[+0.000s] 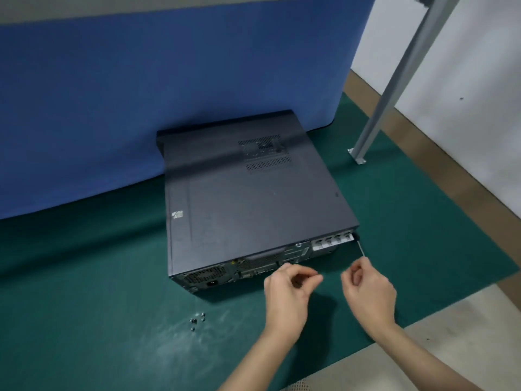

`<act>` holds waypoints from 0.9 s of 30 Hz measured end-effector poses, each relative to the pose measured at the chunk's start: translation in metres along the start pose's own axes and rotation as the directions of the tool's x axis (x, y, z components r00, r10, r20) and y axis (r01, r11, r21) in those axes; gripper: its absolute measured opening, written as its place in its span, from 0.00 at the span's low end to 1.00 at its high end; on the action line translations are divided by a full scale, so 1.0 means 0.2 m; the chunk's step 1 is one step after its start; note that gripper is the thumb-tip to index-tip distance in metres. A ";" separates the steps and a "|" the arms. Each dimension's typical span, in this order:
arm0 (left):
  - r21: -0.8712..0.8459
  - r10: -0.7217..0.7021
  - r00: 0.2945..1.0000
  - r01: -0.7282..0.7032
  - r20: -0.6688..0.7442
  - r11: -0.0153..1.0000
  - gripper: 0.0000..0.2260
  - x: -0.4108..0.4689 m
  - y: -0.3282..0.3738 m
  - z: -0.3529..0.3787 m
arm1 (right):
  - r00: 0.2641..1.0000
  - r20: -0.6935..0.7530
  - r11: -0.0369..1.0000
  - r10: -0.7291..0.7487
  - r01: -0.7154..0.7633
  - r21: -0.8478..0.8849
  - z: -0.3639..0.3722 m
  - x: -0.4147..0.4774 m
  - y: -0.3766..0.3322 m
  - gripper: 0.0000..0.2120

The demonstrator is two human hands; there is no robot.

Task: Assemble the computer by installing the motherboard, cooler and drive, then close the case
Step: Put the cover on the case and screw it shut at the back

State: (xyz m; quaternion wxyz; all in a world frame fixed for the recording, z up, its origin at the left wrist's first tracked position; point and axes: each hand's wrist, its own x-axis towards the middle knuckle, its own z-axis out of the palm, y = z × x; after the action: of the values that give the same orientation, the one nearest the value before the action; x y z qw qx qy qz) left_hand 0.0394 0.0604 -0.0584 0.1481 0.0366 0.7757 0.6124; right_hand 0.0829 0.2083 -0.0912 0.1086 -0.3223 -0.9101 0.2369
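The computer case (248,198) lies flat and closed on the green mat (84,277), its port-covered rear panel facing the person. At the case's rear right corner the right hand (366,289) grips a screwdriver (362,249), fingers curled round the hidden handle and the tip at that corner. The left hand (287,292) is just in front of the rear panel with curled fingers and pinched tips, though I cannot tell if it holds anything; loose screws (197,320) lie near the case's front left, and a blue partition (141,94) stands behind it.
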 end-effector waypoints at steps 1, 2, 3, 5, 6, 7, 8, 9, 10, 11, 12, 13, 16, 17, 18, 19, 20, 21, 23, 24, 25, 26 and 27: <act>-0.110 -0.095 0.995 0.095 -0.001 0.989 0.06 0.03 0.04 0.06 | 0.999 -0.006 0.999 0.039 -0.039 -0.015 -0.02 0.07 0.04 0.05; -0.205 -0.191 0.982 0.186 -0.004 0.961 0.07 0.05 0.08 0.12 | 0.998 -0.004 0.998 0.061 -0.061 -0.035 -0.03 0.14 0.08 0.04; -0.283 -0.274 0.962 0.259 -0.012 0.923 0.07 0.08 0.10 0.17 | 0.998 0.009 0.996 0.068 -0.068 -0.059 -0.04 0.22 0.12 0.03; -0.450 -0.403 0.915 0.349 -0.028 0.822 0.07 0.12 0.15 0.26 | 0.997 0.064 0.994 0.040 -0.033 -0.101 -0.03 0.37 0.17 0.06; -0.535 -0.454 0.891 0.372 -0.024 0.758 0.07 0.14 0.16 0.30 | 0.995 0.102 0.993 0.019 -0.007 -0.116 -0.01 0.44 0.19 0.08; -0.604 -0.497 0.868 0.388 -0.015 0.696 0.07 0.16 0.17 0.32 | 0.990 0.143 0.992 0.005 0.014 -0.129 0.01 0.50 0.21 0.10; -0.656 -0.531 0.847 0.399 -0.004 0.641 0.07 0.17 0.17 0.35 | 0.983 0.185 0.990 0.002 0.025 -0.142 0.04 0.56 0.21 0.13; -0.691 -0.560 0.829 0.408 0.005 0.597 0.07 0.18 0.18 0.37 | 0.974 0.227 0.988 0.011 0.025 -0.155 0.06 0.61 0.22 0.16; -0.718 -0.586 0.810 0.414 0.011 0.559 0.06 0.19 0.18 0.38 | 0.962 0.271 0.984 0.025 0.024 -0.174 0.09 0.65 0.22 0.18; -0.743 -0.609 0.793 0.415 0.013 0.525 0.06 0.21 0.18 0.39 | 0.949 0.313 0.980 0.036 0.028 -0.199 0.11 0.68 0.22 0.20; -0.767 -0.628 0.778 0.411 0.013 0.493 0.05 0.22 0.18 0.40 | 0.938 0.345 0.973 0.043 0.039 -0.228 0.14 0.71 0.22 0.22; -0.789 -0.641 0.768 0.402 0.014 0.465 0.05 0.23 0.18 0.42 | 0.930 0.365 0.965 0.045 0.055 -0.258 0.16 0.74 0.21 0.22; -0.837 -0.667 0.745 0.385 0.033 0.389 0.04 0.25 0.21 0.46 | 0.926 0.375 0.958 0.047 0.064 -0.278 0.22 0.80 0.20 0.18; -0.849 -0.674 0.737 0.381 0.040 0.366 0.05 0.25 0.21 0.47 | 0.926 0.373 0.966 0.055 0.045 -0.255 0.24 0.82 0.21 0.17; -0.860 -0.682 0.730 0.376 0.044 0.347 0.05 0.25 0.22 0.48 | 0.926 0.371 0.975 0.072 0.013 -0.221 0.25 0.84 0.21 0.16; -0.869 -0.690 0.723 0.368 0.043 0.331 0.04 0.25 0.23 0.49 | 0.926 0.365 0.984 0.099 -0.036 -0.176 0.25 0.86 0.22 0.17; -0.878 -0.698 0.715 0.356 0.036 0.320 0.04 0.25 0.24 0.50 | 0.925 0.355 0.988 0.137 -0.104 -0.111 0.25 0.87 0.23 0.17; -0.885 -0.705 0.709 0.344 0.026 0.313 0.04 0.26 0.24 0.51 | 0.924 0.337 0.983 0.179 -0.183 -0.022 0.24 0.88 0.25 0.17; -0.897 -0.713 0.701 0.320 0.007 0.306 0.04 0.25 0.25 0.53 | 0.924 0.287 0.926 0.251 -0.315 0.207 0.19 0.90 0.28 0.15; -0.899 -0.716 0.698 0.311 -0.004 0.307 0.04 0.25 0.26 0.53 | 0.925 0.259 0.876 0.279 -0.356 0.327 0.15 0.90 0.29 0.14; -0.901 -0.720 0.694 0.302 -0.016 0.312 0.05 0.25 0.26 0.54 | 0.926 0.227 0.823 0.303 -0.374 0.428 0.10 0.90 0.30 0.13; -0.901 -0.724 0.689 0.296 -0.027 0.316 0.05 0.25 0.26 0.55 | 0.927 0.194 0.773 0.320 -0.374 0.512 0.05 0.89 0.31 0.12; -0.901 -0.728 0.684 0.292 -0.037 0.321 0.05 0.25 0.27 0.55 | 0.926 0.166 0.721 0.338 -0.369 0.587 -0.01 0.88 0.32 0.10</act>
State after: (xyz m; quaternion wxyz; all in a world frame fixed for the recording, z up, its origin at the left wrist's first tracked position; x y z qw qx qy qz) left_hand 0.0149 0.1892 -0.0392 0.1581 -0.4347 0.3553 0.8123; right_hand -0.0179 0.3651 -0.1133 0.1377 -0.4318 -0.7089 0.5404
